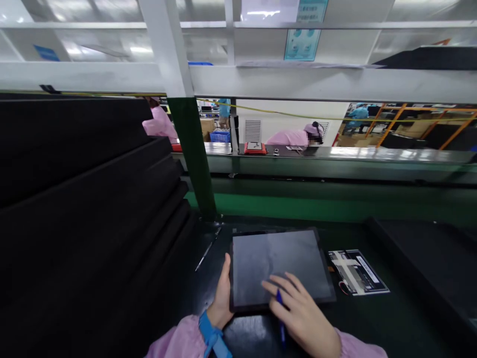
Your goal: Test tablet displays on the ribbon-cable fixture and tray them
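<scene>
A flat dark screen panel (276, 266), like a tablet display with a black border, lies on the dark bench in front of me. My left hand (222, 296) grips its lower left edge, thumb up along the side; the fingers beneath are hidden. Over the lower part of the screen, my right hand (298, 311) has its fingers spread, and a blue pen (280, 318) is tucked between them. Whether these fingertips touch the glass I cannot tell. To the right of the panel sits a flat silver-and-black electronic module (359, 272), with a thin red wire at its left.
Black foam trays (93, 199) rise in a tall stack at left. A slim pen-like tool (207, 249) lies beside the panel. Another black tray (428, 258) is at right. A green post (192, 154) stands behind, and a person in pink (290, 137) bends over the far bench.
</scene>
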Demonstrator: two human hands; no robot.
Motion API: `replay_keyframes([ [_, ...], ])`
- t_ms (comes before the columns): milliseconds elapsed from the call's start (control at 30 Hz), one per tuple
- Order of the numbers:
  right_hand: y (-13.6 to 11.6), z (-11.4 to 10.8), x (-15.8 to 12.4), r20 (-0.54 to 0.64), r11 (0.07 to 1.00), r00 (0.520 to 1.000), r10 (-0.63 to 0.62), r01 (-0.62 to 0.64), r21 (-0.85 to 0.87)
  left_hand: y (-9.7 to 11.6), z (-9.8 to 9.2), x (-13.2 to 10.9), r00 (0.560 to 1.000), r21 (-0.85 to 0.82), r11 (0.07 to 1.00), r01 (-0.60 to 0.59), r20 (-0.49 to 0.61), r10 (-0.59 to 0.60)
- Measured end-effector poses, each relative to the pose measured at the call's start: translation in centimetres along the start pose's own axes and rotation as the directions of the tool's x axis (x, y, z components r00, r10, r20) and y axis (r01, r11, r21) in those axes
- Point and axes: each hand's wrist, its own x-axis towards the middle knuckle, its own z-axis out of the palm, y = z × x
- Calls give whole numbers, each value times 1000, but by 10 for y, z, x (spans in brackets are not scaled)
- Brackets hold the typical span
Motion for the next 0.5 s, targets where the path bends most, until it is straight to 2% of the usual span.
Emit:
replay_keyframes([
  [100,25,-19,-16,-118,995,989,90,-93,-22,-1,-2,1,1000,5,1000,27,-13,-27],
  [167,37,-31,-24,-229,980,956,186,-197,-24,-2,-5,2,999,47,999,5,-36,-3],
  [200,41,-35,-28,-283,966,928,244,-257,-8,-2,-7,2,999,76,997,-15,-43,18],
  [300,45,-42,-39,-430,897,797,424,-437,74,-4,-13,6,994,145,986,-85,-52,94],
  [367,45,-41,-47,-455,845,728,513,-523,115,-4,-15,7,989,157,979,-127,-57,137],
  [400,45,-40,-51,-451,826,710,541,-550,124,-5,-15,8,989,154,980,-130,-51,139],
  [433,45,-38,-54,-441,816,705,555,-564,126,-5,-15,8,991,147,982,-120,-40,127],
  [500,45,-34,-58,-409,820,726,554,-561,115,-5,-12,7,997,127,989,-69,-19,72],
])
